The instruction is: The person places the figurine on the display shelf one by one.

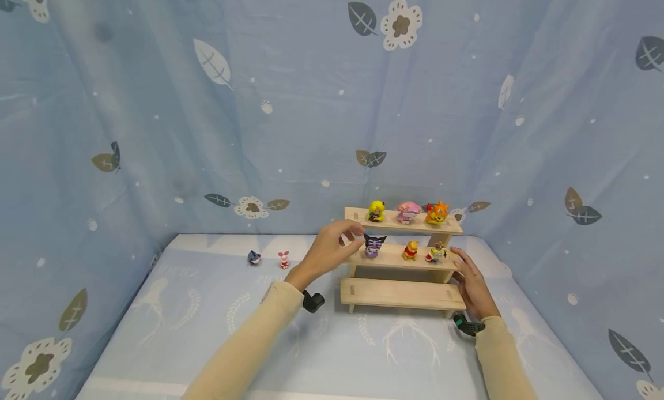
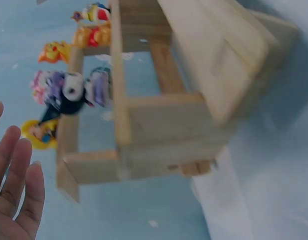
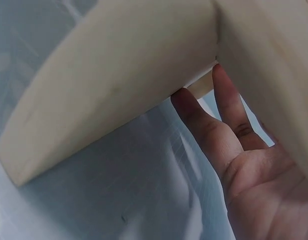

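My left hand (image 1: 332,247) is at the left end of the wooden tiered stand (image 1: 404,294). Its thumb and fingertips are apart, just left of a purple-and-black figurine (image 1: 373,247) on the middle shelf. In the left wrist view the fingers (image 2: 19,185) are spread and hold nothing. My right hand (image 1: 473,285) rests against the stand's right end. Its fingertips touch the wooden edges in the right wrist view, where the thumb and fingers (image 3: 203,127) are fairly straight. Beside the purple one stand a yellow-and-red bear figurine (image 1: 410,250) and a small yellow, white and red figurine (image 1: 436,252).
The top shelf bears a yellow-haired figurine (image 1: 376,211), a pink one (image 1: 408,211) and an orange one (image 1: 437,212). Left of the stand, a dark blue-grey figurine (image 1: 253,257) and a pink-and-red pig figurine (image 1: 283,259) are on the cloth-covered table (image 1: 171,336). Patterned curtains (image 1: 290,100) surround it.
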A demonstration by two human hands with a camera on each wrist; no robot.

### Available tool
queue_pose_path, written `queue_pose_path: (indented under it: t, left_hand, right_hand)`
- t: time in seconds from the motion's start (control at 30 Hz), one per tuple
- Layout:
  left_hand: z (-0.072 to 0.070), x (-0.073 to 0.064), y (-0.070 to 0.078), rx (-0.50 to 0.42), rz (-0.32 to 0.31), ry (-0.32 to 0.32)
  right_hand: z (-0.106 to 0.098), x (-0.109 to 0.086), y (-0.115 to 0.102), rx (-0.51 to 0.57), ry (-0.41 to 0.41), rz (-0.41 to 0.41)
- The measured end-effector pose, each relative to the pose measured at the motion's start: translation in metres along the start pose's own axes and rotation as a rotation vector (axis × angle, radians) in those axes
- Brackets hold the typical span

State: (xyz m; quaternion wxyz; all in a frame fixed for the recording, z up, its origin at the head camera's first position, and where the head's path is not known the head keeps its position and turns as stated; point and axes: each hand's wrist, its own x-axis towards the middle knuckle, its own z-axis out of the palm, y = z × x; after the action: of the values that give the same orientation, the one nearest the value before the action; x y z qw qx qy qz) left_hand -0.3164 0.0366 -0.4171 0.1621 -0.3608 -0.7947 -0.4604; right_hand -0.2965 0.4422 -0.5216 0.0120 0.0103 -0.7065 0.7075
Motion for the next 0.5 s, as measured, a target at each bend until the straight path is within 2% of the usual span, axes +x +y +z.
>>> queue_pose_path:
  t: [0.17,0.4,0.5]
  left_hand:
    - [-0.007,-0.014,-0.018,0.035,-0.028,0.004]
    - [-0.018,-0.033,-0.044,0.077,-0.065,0.016]
    - [-0.023,-0.041,-0.054,0.086,-0.105,-0.002]
  right_hand:
    - [0.005,-0.005,-0.007,-0.018,0.003,0.005]
    - [-0.002,0.005,0.005,-0.014,0.014,0.006]
    - [0.001,0.002,0.001,-0.018,0.009,-0.005]
